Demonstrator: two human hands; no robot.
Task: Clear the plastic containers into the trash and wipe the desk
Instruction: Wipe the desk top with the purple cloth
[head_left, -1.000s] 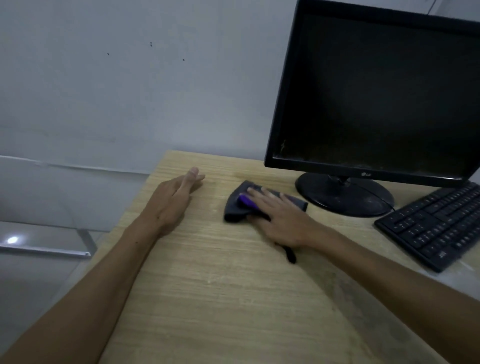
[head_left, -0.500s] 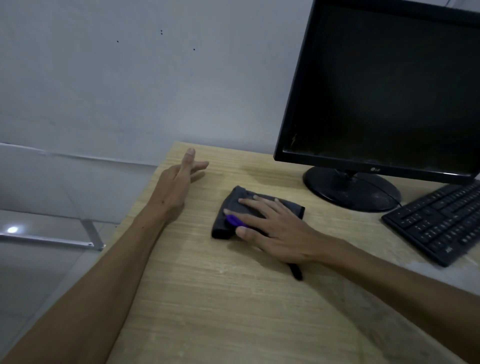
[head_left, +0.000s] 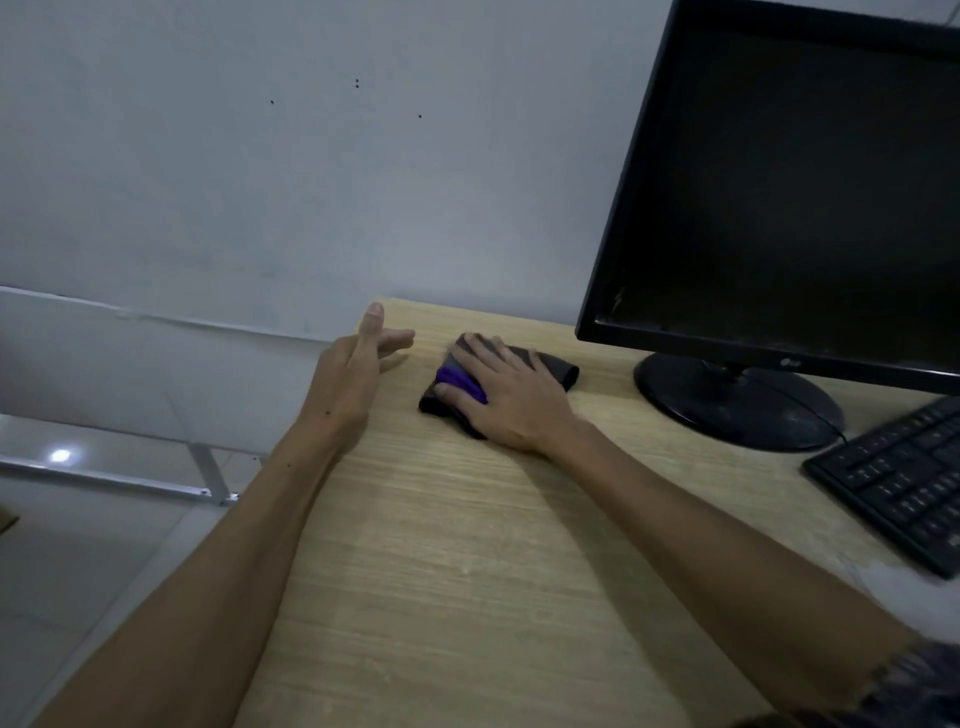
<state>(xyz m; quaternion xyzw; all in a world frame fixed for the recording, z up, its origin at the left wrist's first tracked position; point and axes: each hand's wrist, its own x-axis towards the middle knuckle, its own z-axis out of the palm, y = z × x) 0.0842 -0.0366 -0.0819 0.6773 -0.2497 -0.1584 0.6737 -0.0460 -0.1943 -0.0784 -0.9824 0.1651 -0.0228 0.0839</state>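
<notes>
A dark folded cloth (head_left: 558, 370) with a purple patch lies on the light wooden desk (head_left: 467, 545) near its far left corner. My right hand (head_left: 511, 397) lies flat on the cloth with fingers spread, pressing it to the desktop. My left hand (head_left: 353, 379) hovers over the desk's left edge beside the cloth, fingers straight and holding nothing. No plastic containers are in view.
A black monitor (head_left: 789, 197) on a round stand (head_left: 737, 402) fills the right rear of the desk. A black keyboard (head_left: 904, 483) lies at the right. A grey wall runs behind, and a tiled floor with a metal frame (head_left: 208, 467) lies to the left.
My right hand has slid the cloth away from me toward the desk's back edge. My left hand has lifted a little and stays beside it.
</notes>
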